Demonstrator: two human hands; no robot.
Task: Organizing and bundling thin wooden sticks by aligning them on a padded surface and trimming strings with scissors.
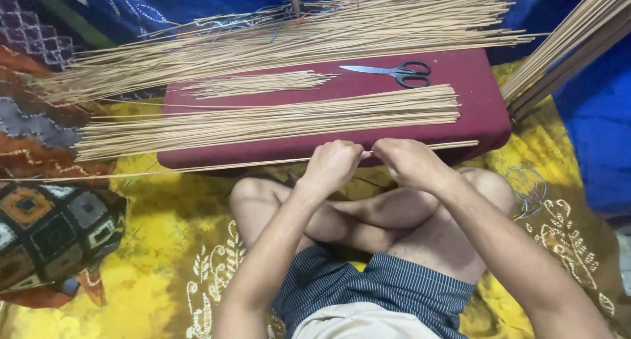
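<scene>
Both hands, left hand [334,165] and right hand [409,160], pinch one thin stick [197,167] at lower centre frame; it looks light, springy, brittle, best held near mid-length.

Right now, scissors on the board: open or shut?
Shut. The scissors lie flat on the maroon board, blades together in one narrow point toward the left, the two black handle loops side by side.

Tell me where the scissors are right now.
In the head view the scissors lie on the maroon board, toward its far right, between the big loose stick pile and the neat stick bundle.
</scene>
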